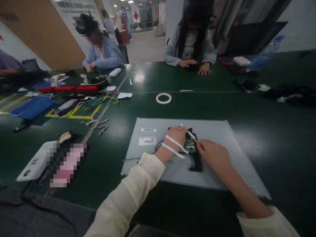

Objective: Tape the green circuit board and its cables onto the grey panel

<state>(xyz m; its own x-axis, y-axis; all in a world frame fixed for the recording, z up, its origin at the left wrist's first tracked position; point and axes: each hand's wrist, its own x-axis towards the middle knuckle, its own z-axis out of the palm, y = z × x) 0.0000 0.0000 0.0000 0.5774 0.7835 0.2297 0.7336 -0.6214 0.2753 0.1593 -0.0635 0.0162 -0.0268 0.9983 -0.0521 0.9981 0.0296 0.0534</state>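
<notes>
On the grey panel point(217, 138) lying flat on the green tabletop point(247, 105), I am working at the small circuit board point(189, 145) near the panel's middle. My left hand point(176, 138) is resting over the board's left side, fingers curled down onto it, with white tape strips point(175, 143) draped across the back of the hand and wrist. My right hand point(213, 154) is lying just right of the board, fingertips closing toward its edge beside the black strip point(196, 161) that is running down from it; I cannot tell whether they are actually pinching anything. As I judge it, I am in the middle of fixing or freeing the board and its thin cable point(138, 159), which is trailing off to the left. The next move calls for a fine fingertip grip at the board's edge while the left hand steadies it. A white tape roll point(163, 98) is lying farther out, well apart from the panel.
</notes>
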